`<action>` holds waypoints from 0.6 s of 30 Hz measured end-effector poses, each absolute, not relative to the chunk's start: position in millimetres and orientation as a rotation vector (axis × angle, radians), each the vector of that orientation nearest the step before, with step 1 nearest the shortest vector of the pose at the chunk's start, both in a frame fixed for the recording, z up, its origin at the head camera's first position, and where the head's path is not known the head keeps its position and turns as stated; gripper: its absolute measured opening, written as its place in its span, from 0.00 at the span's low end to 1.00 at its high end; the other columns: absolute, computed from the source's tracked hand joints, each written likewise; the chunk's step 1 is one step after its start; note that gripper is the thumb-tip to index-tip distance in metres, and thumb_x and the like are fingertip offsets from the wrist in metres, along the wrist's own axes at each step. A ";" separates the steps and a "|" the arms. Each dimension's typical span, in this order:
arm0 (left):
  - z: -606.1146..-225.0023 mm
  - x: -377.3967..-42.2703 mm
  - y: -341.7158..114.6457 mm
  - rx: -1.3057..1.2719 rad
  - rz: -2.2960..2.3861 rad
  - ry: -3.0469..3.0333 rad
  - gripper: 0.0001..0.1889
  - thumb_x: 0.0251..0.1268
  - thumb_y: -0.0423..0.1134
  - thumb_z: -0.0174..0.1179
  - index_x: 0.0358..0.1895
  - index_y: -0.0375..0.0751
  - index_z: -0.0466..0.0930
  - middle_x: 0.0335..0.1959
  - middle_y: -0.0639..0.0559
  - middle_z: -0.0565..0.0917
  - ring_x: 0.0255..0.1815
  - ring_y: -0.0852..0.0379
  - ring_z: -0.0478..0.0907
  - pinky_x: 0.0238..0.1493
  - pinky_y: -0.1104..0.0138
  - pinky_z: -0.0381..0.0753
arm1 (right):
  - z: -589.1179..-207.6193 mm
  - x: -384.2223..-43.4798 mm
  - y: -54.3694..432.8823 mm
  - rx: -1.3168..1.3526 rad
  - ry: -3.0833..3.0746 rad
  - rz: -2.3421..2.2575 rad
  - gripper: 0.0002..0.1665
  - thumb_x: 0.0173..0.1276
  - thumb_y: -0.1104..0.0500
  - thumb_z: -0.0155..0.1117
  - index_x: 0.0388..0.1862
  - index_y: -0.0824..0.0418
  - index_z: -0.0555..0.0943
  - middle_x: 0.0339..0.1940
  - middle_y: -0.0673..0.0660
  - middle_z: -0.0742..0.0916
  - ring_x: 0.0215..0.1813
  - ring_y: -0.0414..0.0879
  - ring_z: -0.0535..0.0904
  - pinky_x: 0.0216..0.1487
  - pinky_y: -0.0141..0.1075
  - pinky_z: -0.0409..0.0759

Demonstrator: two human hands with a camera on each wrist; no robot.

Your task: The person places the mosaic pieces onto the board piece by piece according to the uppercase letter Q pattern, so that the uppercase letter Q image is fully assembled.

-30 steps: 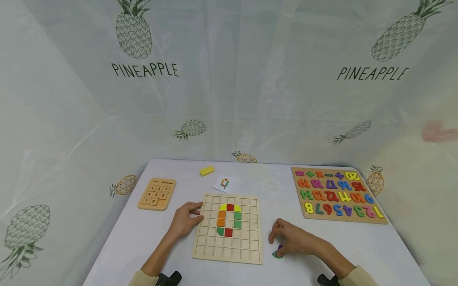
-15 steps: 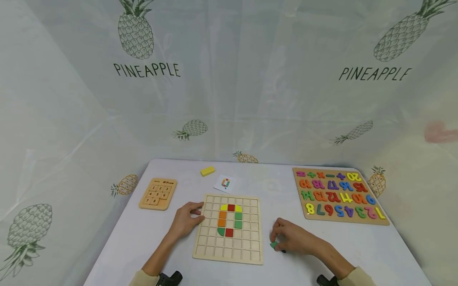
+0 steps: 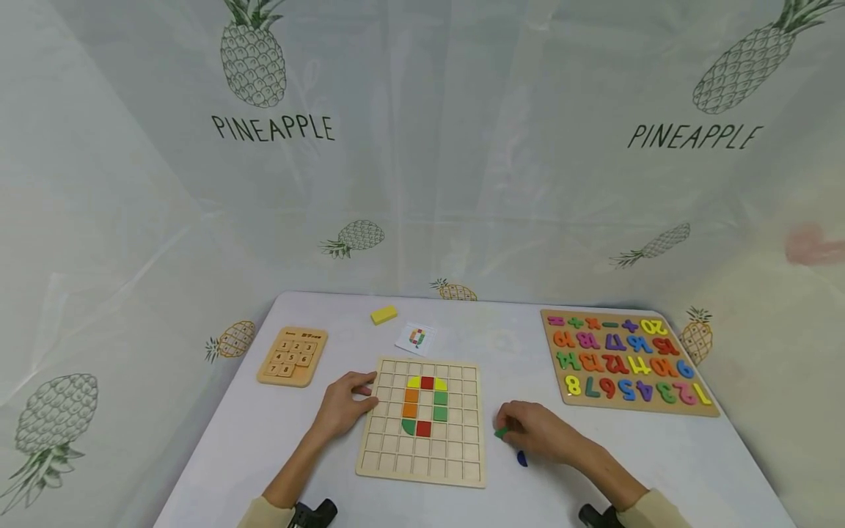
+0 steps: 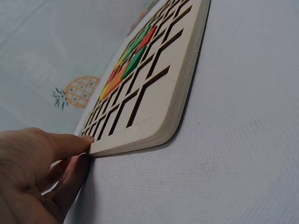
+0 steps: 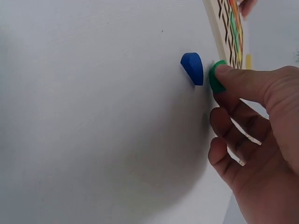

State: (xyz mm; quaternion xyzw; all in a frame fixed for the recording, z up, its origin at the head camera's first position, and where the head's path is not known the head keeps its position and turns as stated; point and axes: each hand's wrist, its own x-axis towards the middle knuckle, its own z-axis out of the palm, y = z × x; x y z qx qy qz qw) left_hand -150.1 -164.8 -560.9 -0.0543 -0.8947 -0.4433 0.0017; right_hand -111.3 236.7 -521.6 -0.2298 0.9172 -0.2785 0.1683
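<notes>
My right hand [image 3: 538, 431] pinches a small green rounded piece [image 5: 217, 77] between thumb and forefinger, close over the table to the right of the wooden grid board [image 3: 422, 466]. A dark blue rounded piece [image 5: 193, 68] lies on the table beside that hand. At the board's left edge, my left hand [image 3: 343, 405] holds the rim, its thumb [image 4: 74, 143] on top and other fingers low at the side. Red, yellow, orange and green pieces sit in the board's cells as a ring; a bare cell shows at its lower right corner.
Behind the board lies a white card [image 3: 416, 339] with a coloured pattern, near a yellow block [image 3: 383, 315]. A wooden number tile board [image 3: 292, 357] is at the left; a coloured number board [image 3: 627, 363] is at the right.
My right hand has picked up the green piece from the table and moved it slightly away from me. The blue piece now shows uncovered. My left hand stays at the board.
</notes>
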 end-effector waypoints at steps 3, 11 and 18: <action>-560.8 -149.6 -164.6 -0.172 -1.393 -2.804 0.28 0.54 0.34 0.75 0.61 0.41 0.82 0.51 0.54 0.85 0.42 0.63 0.82 0.45 0.68 0.80 | -523.5 -113.1 236.3 -0.648 2.618 -0.845 0.07 0.68 0.59 0.70 0.41 0.47 0.83 0.33 0.39 0.80 0.34 0.35 0.74 0.34 0.30 0.76; -559.9 -149.0 -164.2 -0.173 -1.386 -2.804 0.28 0.54 0.34 0.75 0.61 0.41 0.83 0.51 0.54 0.85 0.42 0.63 0.82 0.45 0.67 0.80 | -524.5 -116.9 229.2 -0.725 2.602 -1.021 0.07 0.72 0.58 0.66 0.46 0.49 0.86 0.38 0.40 0.82 0.37 0.34 0.76 0.38 0.30 0.78; -560.4 -150.0 -164.2 -0.178 -1.388 -2.811 0.28 0.55 0.34 0.75 0.61 0.41 0.82 0.51 0.53 0.85 0.42 0.63 0.82 0.45 0.68 0.80 | -521.7 -117.5 209.0 -0.728 2.535 -1.111 0.12 0.68 0.61 0.69 0.49 0.50 0.86 0.41 0.43 0.84 0.35 0.35 0.75 0.36 0.30 0.78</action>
